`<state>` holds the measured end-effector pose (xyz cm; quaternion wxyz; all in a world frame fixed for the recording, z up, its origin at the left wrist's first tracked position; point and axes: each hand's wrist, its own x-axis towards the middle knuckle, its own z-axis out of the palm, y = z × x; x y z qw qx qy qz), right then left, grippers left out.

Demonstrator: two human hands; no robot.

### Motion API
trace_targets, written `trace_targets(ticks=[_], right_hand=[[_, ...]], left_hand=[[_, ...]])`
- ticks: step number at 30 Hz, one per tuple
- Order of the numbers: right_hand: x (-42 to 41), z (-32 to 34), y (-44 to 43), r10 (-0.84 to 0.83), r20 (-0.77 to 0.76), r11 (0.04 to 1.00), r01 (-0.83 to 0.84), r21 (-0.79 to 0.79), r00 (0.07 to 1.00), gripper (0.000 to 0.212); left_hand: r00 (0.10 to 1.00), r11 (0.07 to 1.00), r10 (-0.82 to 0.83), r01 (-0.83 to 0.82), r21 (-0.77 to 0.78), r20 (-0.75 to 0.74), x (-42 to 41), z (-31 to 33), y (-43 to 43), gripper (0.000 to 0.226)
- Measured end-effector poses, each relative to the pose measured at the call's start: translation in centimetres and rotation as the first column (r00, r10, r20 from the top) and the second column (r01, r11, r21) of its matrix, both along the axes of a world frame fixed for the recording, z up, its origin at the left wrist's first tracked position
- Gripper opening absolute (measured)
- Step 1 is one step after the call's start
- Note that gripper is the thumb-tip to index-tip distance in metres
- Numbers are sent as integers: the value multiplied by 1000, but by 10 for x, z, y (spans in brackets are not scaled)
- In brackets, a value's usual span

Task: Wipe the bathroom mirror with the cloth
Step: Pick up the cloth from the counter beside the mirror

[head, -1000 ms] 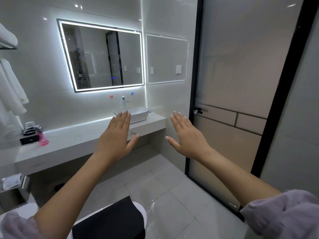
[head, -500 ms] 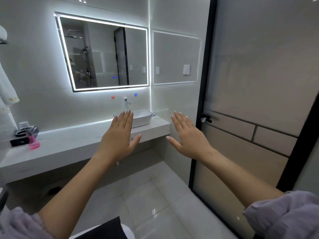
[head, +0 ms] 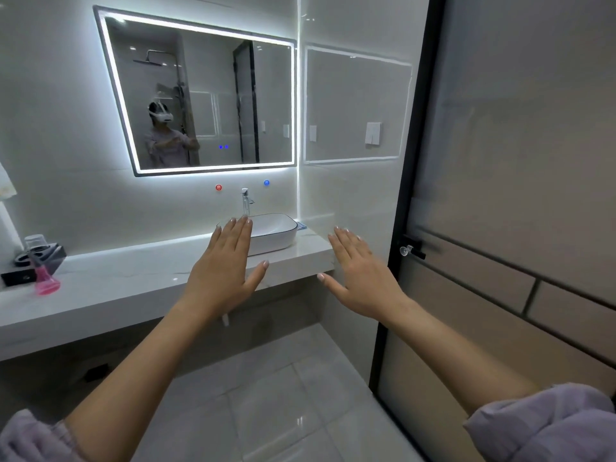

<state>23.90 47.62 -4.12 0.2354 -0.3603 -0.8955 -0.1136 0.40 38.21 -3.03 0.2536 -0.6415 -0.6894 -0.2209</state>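
**Mirror (head: pixel 206 101) on the wall, both hands spread wide short of it**

Rectangular, dark-framed and rimmed with a band of white light, the bathroom mirror hangs in the upper left of the frame on the pale tiled wall. In its glass is the reflection of a person wearing a white headset.

Below it a white oval basin with a dark rim (head: pixel 276 235) sits on the long white marble counter (head: pixel 133 271). A chrome tap (head: pixel 245 201) stands behind the basin, between a red dot (head: pixel 218 187) and a blue dot (head: pixel 266 182) on the wall.

The left hand (head: pixel 223 271) is held flat at centre frame, palm away, fingers straight and together, thumb out. Its fingertips overlap the basin's near rim in this view, and whether they touch it I cannot tell.

The right hand (head: pixel 363 278) hangs just right of centre, equally flat and wide, gripping nothing, well apart from the mirror.

At the left edge a pink flask-shaped bottle (head: pixel 46 281) stands beside a black tray (head: pixel 20 275). A black-framed frosted glass door (head: pixel 500 195) fills the right side.
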Motion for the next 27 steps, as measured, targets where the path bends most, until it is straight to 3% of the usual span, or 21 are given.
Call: trace_targets(ticks=[11,19,27], right_hand=[[-33,-16,120,-6,-8,1000,6,-25,1000,75],[-92,-19,249,-39,-19,999,38,-15,999,75],[-152,-22,364,-42,-31,999,41,-27,999,76]], left_hand=[[1000,999,-20,20,-40,-16,-32,-13,122,73],[1000,1000,-8,8,-20,-23,-100,-16,243,73],[1000,995,22,-21,-93,12,-158,-18,352,73]])
